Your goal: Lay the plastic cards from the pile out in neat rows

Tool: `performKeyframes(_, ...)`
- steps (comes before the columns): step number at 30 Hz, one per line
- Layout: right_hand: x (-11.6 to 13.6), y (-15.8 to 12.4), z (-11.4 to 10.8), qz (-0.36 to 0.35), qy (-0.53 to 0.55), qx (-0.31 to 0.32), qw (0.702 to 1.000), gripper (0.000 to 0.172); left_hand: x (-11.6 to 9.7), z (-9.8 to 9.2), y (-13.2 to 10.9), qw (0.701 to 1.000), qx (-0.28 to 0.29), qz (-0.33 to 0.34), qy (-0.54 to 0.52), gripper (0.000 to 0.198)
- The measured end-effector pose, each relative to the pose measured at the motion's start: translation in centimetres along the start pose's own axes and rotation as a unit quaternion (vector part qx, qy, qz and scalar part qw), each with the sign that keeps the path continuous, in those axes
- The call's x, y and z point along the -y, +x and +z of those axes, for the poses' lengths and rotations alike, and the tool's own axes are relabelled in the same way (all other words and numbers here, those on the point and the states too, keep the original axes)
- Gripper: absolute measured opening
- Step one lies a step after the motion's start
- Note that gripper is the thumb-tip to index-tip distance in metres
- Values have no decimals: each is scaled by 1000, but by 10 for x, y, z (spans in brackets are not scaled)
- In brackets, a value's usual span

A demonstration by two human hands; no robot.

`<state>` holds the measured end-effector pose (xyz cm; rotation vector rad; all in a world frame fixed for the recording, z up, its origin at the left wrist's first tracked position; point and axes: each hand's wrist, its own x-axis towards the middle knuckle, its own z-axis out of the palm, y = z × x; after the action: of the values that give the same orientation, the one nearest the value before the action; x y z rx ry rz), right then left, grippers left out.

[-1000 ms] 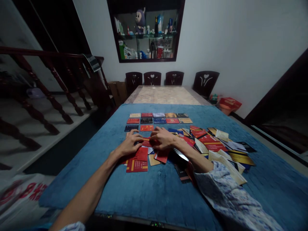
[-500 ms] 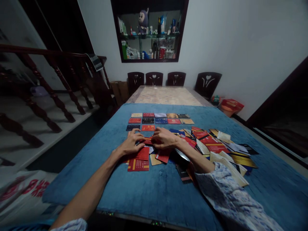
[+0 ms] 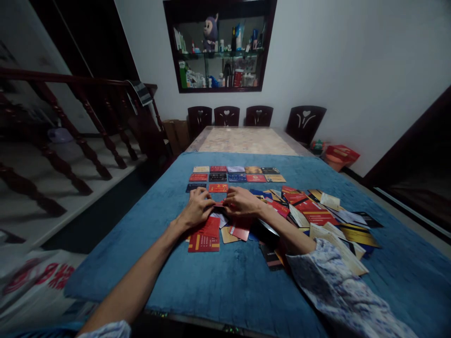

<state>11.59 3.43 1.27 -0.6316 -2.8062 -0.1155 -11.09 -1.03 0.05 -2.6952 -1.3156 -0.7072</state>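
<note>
My left hand [image 3: 196,210] and my right hand [image 3: 241,203] meet over the middle of a blue cloth [image 3: 218,277], fingers curled, both pinching a small red card [image 3: 219,204] between them. Beneath the hands lie loose cards, among them a red card with yellow print [image 3: 203,243] and a pink-red one [image 3: 240,231]. Beyond the hands, neat rows of cards [image 3: 235,173] are laid side by side. A scattered heap of cards [image 3: 324,218] spreads to the right of my right forearm.
The cloth covers the near end of a long table; its bare marble top [image 3: 243,140] runs to several dark chairs [image 3: 259,115]. A wooden stair railing [image 3: 81,117] stands left. A wall cabinet [image 3: 218,47] holds bottles and a plush toy. Red boxes [image 3: 340,155] sit on the floor right.
Both hands have drawn slightly closer together and a little away from me, with the red card now held between the fingertips. The camera view has shifted slightly.
</note>
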Motion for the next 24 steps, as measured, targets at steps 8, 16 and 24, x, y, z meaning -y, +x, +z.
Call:
performKeyframes(8, 0, -2, 0, 40, 8, -28, 999, 24, 0, 2, 1, 1000, -14, -9, 10, 30)
performKeyframes(16, -3, -5, 1, 82, 9, -10, 997, 22, 5, 3, -1, 997, -67, -41, 3, 26)
performKeyframes(24, 0, -6, 0, 123, 11, -11, 992, 22, 7, 8, 0, 990, -99, -95, -40, 22)
